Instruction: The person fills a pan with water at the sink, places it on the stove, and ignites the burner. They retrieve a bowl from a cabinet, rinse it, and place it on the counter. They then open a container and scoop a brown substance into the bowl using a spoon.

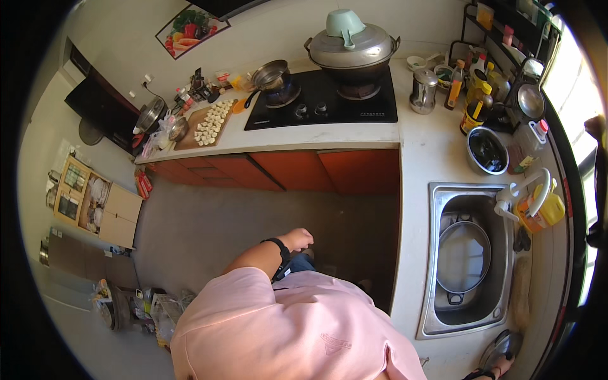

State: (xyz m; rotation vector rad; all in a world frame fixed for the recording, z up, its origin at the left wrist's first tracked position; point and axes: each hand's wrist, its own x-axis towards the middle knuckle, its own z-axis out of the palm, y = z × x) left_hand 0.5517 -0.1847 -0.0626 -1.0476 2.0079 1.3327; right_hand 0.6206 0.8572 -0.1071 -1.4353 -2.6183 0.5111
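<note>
My left hand (299,239) hangs in front of my body above the floor. Its fingers are curled in, with nothing visible in them, and a black band circles the wrist. At the lower right edge of the view, my right hand (502,366) grips the black knob of a glass pot lid (498,346), which is on the counter beyond the sink's near end. Part of that hand and its arm is cut off by the frame. Inside the stainless steel sink (426,304) sits a two-handled pot (463,259) with water in it.
A white faucet (539,190) stands behind the sink by a yellow jug (546,209). A metal bowl (488,151) holds dark contents in liquid. On the gas hob (318,116) are a saucepan (270,76) over a flame and a large lidded wok (351,54). Dumplings (211,124) cover a board (190,130).
</note>
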